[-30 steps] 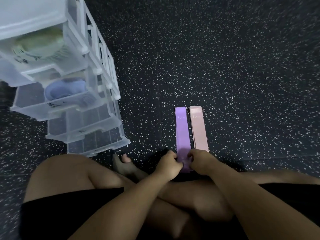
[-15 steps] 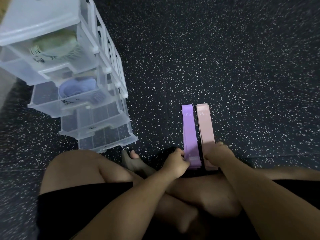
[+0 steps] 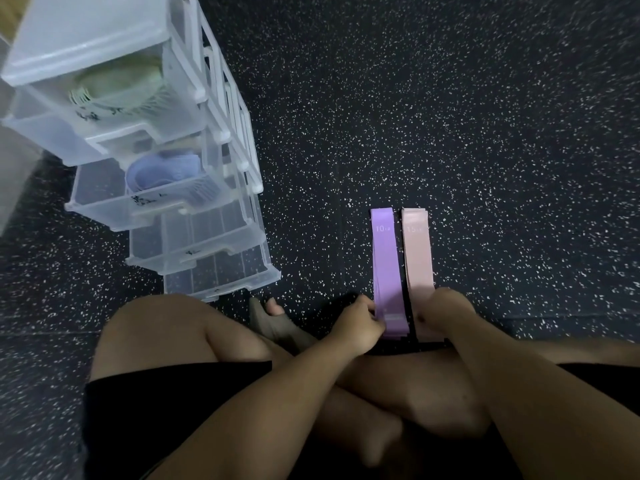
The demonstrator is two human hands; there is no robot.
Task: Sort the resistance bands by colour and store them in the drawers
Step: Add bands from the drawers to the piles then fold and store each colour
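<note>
- Drawer unit [image 3: 86, 36], clear plastic: green bands [image 3: 117, 84] in the top drawer, blue bands [image 3: 162, 171] in the second.
- Left hand [image 3: 356, 325]: fingers curled, pinching the purple band's near edge.
- Purple band [image 3: 386, 265] and pink band [image 3: 419, 258]: flat on the floor [image 3: 450, 116], just beside each other.
- Right hand [image 3: 441, 313]: lies over the pink band's near end; grip hidden.

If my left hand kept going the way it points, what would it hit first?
Probably the purple resistance band: the left hand pinches its near end, and the pink resistance band lies beyond.

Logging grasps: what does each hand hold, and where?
Left hand pinches the purple band at its near end; right hand covers the pink band at its near end, grip unclear.
</note>
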